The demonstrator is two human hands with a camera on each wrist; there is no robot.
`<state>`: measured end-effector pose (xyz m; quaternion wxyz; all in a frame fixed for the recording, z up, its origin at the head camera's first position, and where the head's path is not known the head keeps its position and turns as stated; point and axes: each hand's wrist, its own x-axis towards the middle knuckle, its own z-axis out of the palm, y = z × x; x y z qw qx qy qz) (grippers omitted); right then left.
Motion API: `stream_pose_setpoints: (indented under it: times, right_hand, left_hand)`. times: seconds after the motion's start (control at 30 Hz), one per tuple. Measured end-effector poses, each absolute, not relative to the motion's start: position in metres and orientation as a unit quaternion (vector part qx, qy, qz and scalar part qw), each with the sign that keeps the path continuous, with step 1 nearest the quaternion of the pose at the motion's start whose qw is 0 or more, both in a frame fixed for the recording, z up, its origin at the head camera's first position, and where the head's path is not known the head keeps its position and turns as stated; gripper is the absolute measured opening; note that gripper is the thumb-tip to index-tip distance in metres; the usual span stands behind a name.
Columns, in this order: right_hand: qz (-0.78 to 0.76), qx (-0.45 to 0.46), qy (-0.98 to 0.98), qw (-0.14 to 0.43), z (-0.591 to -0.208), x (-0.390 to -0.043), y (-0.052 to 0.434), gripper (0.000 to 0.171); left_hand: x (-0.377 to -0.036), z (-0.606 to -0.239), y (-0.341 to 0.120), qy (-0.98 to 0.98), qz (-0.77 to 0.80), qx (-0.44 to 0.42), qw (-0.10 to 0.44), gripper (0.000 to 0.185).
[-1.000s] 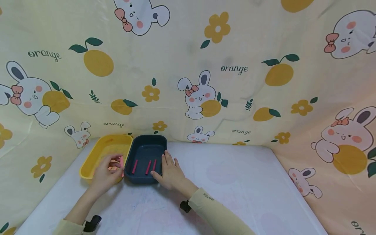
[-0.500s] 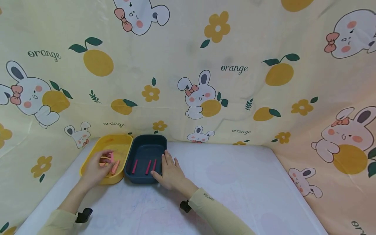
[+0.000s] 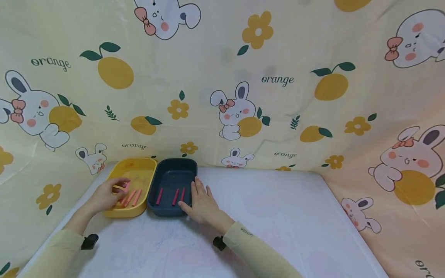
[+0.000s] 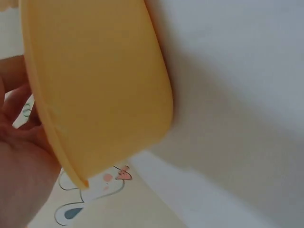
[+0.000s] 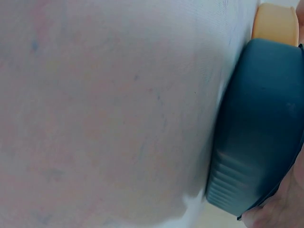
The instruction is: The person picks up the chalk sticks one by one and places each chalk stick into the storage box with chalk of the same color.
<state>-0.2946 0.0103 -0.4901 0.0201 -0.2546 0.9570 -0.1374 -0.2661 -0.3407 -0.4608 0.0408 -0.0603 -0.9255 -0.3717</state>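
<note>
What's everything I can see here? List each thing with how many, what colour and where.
Yellow tray: one, yellow, far left of the table, against the dark tray.
Pink sticks: at least two, light pink, lying in the yellow tray; the hand hides part of them.
Dark tray: one, dark blue, just right of the yellow tray.
Red sticks: three, dark red, side by side in the dark tray.
Table: one, white cover.
Backdrop cloth: one, cream with rabbits, oranges and flowers, behind and beside the table.
Left hand: one, over the yellow tray's near left part, fingers at the pink sticks.
Right hand: one, flat against the dark tray's right wall.
</note>
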Motion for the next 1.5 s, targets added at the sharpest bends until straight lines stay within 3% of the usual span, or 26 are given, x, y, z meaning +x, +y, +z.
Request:
stream_pose_setpoints:
  times: [0.23, 0.6, 1.5]
  right_hand:
    - [-0.141, -0.256, 0.956, 0.023, -0.49, -0.293, 0.011, 0.094]
    - [-0.145, -0.254, 0.956, 0.027, -0.489, -0.292, 0.011, 0.094]
    - [-0.147, -0.253, 0.956, 0.018, -0.49, -0.29, 0.016, 0.094]
  left_hand:
    - [-0.277, -0.462, -0.351, -0.933, -0.355, -0.053, -0.031, 0.039]
    - [-0.291, -0.471, -0.354, -0.931, -0.353, -0.035, -0.081, 0.041]
    - [-0.299, -0.486, -0.346, -0.956, -0.283, -0.046, -0.058, 0.03]
